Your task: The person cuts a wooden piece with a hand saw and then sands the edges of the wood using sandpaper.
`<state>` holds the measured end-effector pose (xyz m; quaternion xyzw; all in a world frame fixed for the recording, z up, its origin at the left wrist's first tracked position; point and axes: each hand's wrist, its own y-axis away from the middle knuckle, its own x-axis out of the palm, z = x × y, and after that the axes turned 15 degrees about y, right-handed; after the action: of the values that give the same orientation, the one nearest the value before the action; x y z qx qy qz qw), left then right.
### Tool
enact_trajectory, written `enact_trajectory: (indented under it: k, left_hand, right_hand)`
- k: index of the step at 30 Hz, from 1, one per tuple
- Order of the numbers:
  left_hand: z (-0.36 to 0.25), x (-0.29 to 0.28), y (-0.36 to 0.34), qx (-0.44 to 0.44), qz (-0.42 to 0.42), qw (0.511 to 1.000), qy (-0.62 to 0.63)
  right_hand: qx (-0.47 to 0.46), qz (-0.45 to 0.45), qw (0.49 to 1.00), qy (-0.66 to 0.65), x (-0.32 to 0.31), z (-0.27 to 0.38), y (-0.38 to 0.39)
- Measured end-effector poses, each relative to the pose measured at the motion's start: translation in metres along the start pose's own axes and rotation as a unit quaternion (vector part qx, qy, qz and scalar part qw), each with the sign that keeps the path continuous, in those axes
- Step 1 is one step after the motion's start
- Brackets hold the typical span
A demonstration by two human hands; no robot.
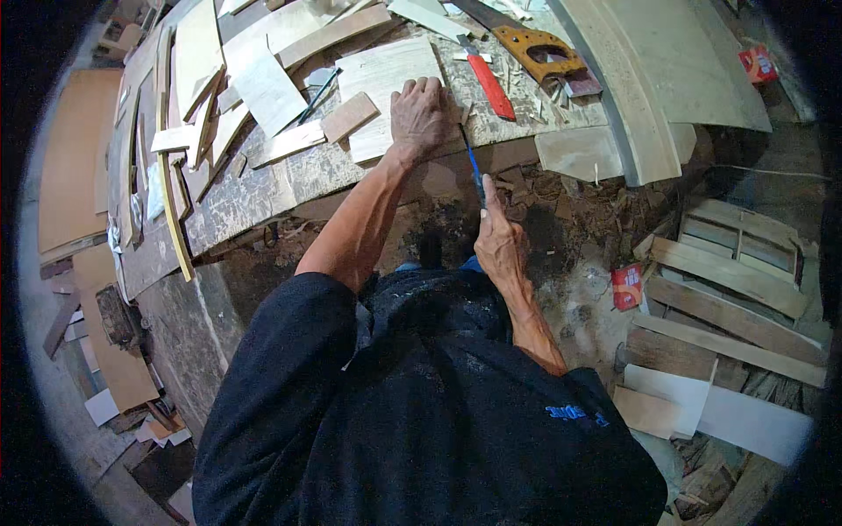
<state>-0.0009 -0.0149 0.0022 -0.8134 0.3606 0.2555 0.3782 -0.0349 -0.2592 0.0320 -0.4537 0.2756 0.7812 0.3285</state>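
My left hand (421,116) presses down on a pale wooden board (379,72) near the bench's front edge, its fingers curled over the board's right side. In my right hand (500,238) is a slim tool with a blue shaft (474,162), the index finger stretched along it. The tool points away from me, and its tip meets the bench edge by the board's lower right corner; its exact kind is unclear. A small brown wood block (349,117) lies partly on the board. To the right rest a red-handled tool (489,88) and a handsaw with a yellow-brown handle (537,51).
Wood offcuts and strips cover the left of the worn workbench (254,188). A long curved panel (627,88) overhangs its right side. Stacked planks (728,272) and a red packet (626,287) lie on the littered floor at right.
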Motion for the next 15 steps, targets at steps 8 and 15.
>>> enact_trajectory:
  k: [8, 15]
  left_hand:
    - [0.013, -0.002, 0.002, -0.075, -0.059, 0.994, 0.047]
    - [-0.021, -0.05, 0.001, -0.2, -0.069, 0.952, 0.223]
  right_hand:
    - [0.045, -0.033, 0.998, -0.036, -0.013, 0.015, -0.038]
    - [-0.044, -0.166, 0.985, -0.018, -0.009, 0.028, -0.106]
